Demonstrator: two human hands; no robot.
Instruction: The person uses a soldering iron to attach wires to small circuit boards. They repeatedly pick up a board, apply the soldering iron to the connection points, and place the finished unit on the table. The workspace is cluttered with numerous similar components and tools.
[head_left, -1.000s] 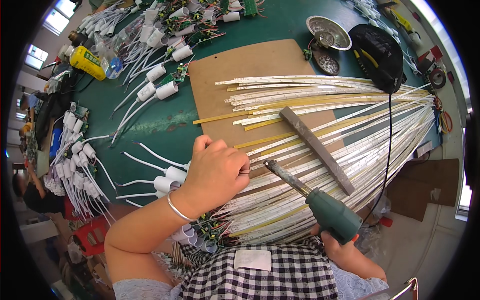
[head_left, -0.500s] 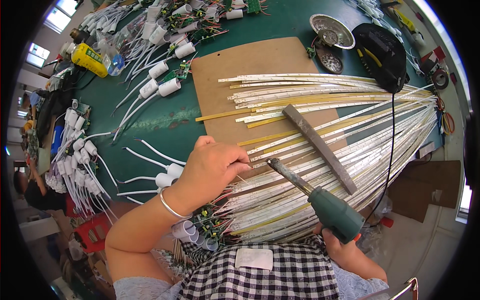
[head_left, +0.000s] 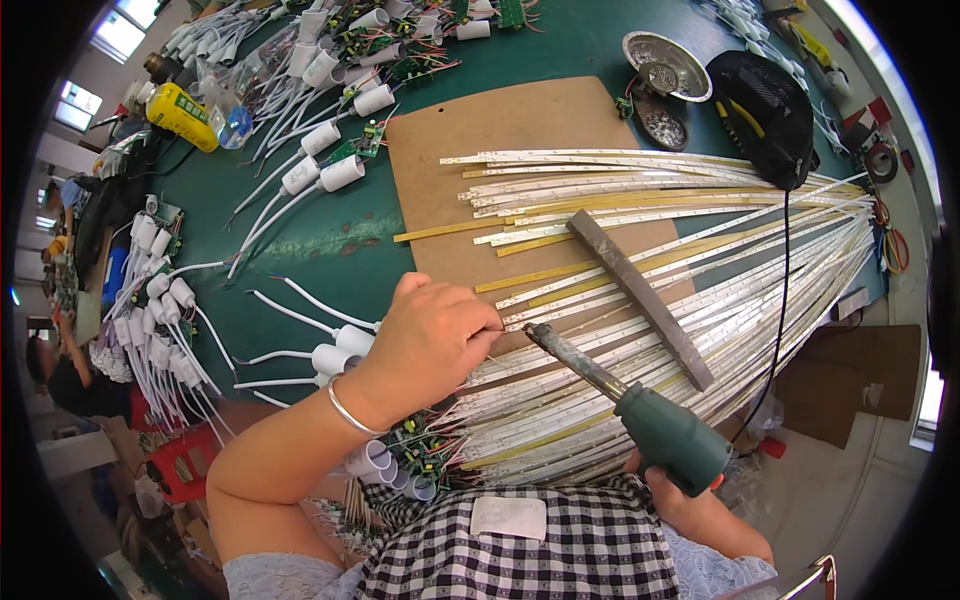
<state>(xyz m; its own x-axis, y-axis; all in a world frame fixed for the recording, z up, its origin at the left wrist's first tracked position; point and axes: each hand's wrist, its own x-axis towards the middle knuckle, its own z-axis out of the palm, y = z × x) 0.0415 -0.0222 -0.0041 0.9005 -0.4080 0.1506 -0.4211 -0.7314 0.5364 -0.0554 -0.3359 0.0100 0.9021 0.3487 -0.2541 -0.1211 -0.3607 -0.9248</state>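
Soldering scene: person at green table (head_left: 330,235), seen from above, both hands over fanned LED strips.
Left hand: left hand (head_left: 430,345) lay knuckles-up on near ends of LED strips (head_left: 640,290), fingers curled and pinched closed at strip end; what sat between fingertips was hidden.
Right hand: right hand (head_left: 690,500) was wrapped tight around green handle of soldering iron (head_left: 625,405), low in frame, partly hidden behind handle.
Iron tip: dark tip pointed up-left, ended just beside left fingertips, at strip ends.
Strips: white and yellow, fanned out to right across brown board (head_left: 480,130).
Weight: grey flat bar (head_left: 640,298) lay diagonally across strips.
Cord: black cord (head_left: 783,300) ran across strips toward black case (head_left: 765,100).
Other: white capped leads (head_left: 320,150) scattered left, metal dish (head_left: 660,50) at top, yellow bottle (head_left: 180,115) far left.
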